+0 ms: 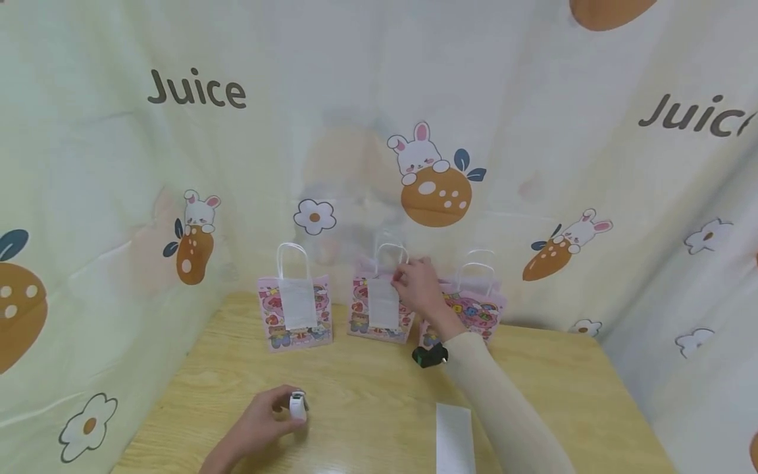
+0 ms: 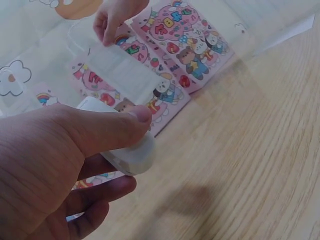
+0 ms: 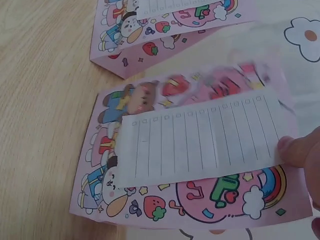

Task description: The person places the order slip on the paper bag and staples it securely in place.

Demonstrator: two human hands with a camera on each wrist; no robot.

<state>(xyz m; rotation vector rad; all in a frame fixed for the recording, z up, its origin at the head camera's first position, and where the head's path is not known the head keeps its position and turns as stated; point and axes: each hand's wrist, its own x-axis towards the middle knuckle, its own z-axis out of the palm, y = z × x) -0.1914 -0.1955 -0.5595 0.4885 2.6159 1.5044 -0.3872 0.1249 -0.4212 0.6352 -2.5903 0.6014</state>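
1. At the near left, the left hand [image 1: 263,418] holds a small white device [image 1: 298,406] just above the table [image 1: 355,388], clamped between thumb and fingers.
2. Farther back, the right hand [image 1: 420,286] reaches to the middle bag [image 1: 358,309]; its thumb touches the upper right corner of a lined paper slip [image 1: 383,304] lying against the bag's front. I can't tell whether the fingers close behind it.
3. That pink cartoon bag stands upright at the far side of the table, its white handles raised.
4. To its left, well apart from either hand, stands the left bag [image 1: 322,309], with a white slip [image 1: 299,304] over its front.
5. The right bag [image 1: 476,316] stands on the other side, partly hidden by the forearm.
6. A loose strip [image 1: 454,438] lies at the near right, beside the pale sleeve [image 1: 503,395].
7. Behind everything hangs a printed curtain [image 1: 343,79].
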